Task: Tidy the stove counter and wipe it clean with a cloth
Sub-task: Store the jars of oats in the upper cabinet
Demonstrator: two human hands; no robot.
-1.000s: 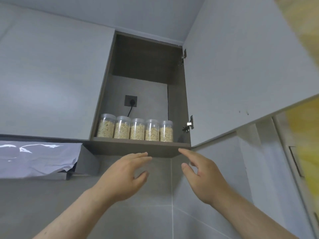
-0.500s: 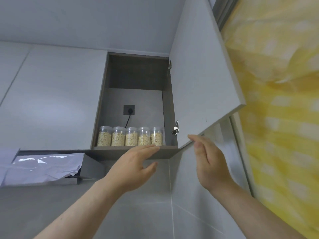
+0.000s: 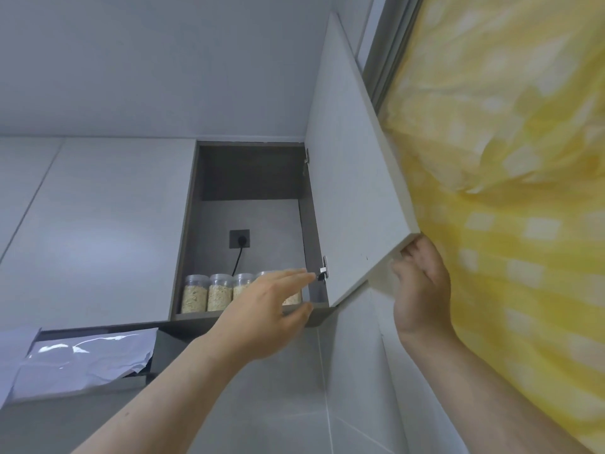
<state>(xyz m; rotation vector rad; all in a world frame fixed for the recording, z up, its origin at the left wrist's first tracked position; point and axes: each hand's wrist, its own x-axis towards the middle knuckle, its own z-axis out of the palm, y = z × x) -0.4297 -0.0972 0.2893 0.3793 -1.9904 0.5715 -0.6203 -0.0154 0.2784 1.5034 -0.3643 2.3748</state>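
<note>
Holding the cabinet door (image 3: 353, 191) by its bottom corner with bent fingers, my right hand (image 3: 422, 290) should steady it. My left hand (image 3: 271, 306) is spread, holding nothing, right before the jars (image 3: 196, 293) on the shelf (image 3: 196, 317). Reach in slowly, I think (they stand side by side). A cord (image 3: 239, 260) hangs behind. The curtain (image 3: 507, 191) crowds the door. No worktop or cloth shows.

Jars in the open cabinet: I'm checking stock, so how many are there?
5 jars in a row on the cabinet shelf: three plainly seen at the left, two mostly behind the left hand. More could hide there.
</note>
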